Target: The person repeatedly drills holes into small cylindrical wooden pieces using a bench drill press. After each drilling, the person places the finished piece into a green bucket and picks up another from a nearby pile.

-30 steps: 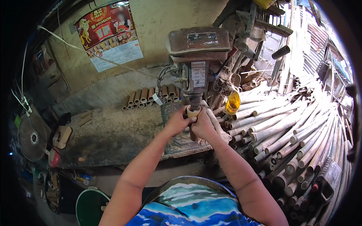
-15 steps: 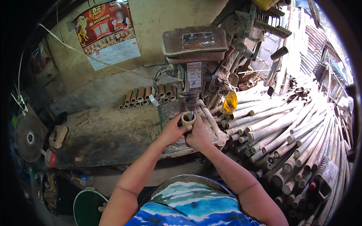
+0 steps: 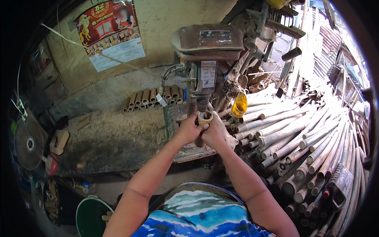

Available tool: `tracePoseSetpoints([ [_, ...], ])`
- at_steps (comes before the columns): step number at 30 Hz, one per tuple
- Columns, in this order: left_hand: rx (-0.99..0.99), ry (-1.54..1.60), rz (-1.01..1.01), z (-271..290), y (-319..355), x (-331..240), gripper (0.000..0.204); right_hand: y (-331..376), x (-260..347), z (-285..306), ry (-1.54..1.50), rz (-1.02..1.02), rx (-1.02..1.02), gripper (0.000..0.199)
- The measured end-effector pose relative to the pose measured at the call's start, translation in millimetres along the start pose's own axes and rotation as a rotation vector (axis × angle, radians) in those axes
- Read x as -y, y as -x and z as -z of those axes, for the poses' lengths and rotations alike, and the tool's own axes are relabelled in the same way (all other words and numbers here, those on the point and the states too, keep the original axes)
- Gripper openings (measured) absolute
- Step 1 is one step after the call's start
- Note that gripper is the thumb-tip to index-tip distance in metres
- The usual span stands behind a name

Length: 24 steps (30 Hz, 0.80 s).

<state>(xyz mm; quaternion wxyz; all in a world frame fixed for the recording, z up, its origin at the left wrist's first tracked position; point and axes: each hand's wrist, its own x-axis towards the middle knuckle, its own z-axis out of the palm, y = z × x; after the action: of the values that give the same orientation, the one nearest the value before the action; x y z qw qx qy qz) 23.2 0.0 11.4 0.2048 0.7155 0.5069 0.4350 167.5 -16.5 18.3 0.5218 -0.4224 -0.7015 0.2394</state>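
A short bamboo tube (image 3: 205, 121) is gripped between both my hands, just under the chuck (image 3: 203, 103) of an old rusty drill press (image 3: 208, 42). Its open mouth faces up, and its lower end shows beneath my fingers. My left hand (image 3: 190, 128) wraps the tube's left side, the thumb across its front. Around the right side closes my right hand (image 3: 213, 132). The drill bit comes down at the back left of the tube's mouth; whether it touches the wall I cannot tell.
Cut bamboo tubes (image 3: 152, 96) are stacked at the back of the dusty workbench (image 3: 118, 138). A cut yellow container (image 3: 239, 106) hangs right of the drill press. Long bamboo poles (image 3: 292, 136) pile up at the right. A fan (image 3: 30, 143) and a green bucket (image 3: 93, 217) stand left.
My hands and the bamboo tube have moved slightly right in view. The bit, earlier inside the tube's mouth near its middle, now appears at its back left. The view has shifted a little.
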Motion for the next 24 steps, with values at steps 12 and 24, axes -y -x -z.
tracePoseSetpoints([
  [12, 0.096, 0.252, 0.021, 15.6, 34.5, 26.4, 0.063, 30.3, 18.4, -18.4, 0.107, -0.153, 0.116, 0.049],
  [24, 0.13, 0.121, 0.049, 1.6, 3.2, 3.5, 0.063, 14.1, -1.9, 0.4, -0.004, -0.172, 0.006, 0.048],
])
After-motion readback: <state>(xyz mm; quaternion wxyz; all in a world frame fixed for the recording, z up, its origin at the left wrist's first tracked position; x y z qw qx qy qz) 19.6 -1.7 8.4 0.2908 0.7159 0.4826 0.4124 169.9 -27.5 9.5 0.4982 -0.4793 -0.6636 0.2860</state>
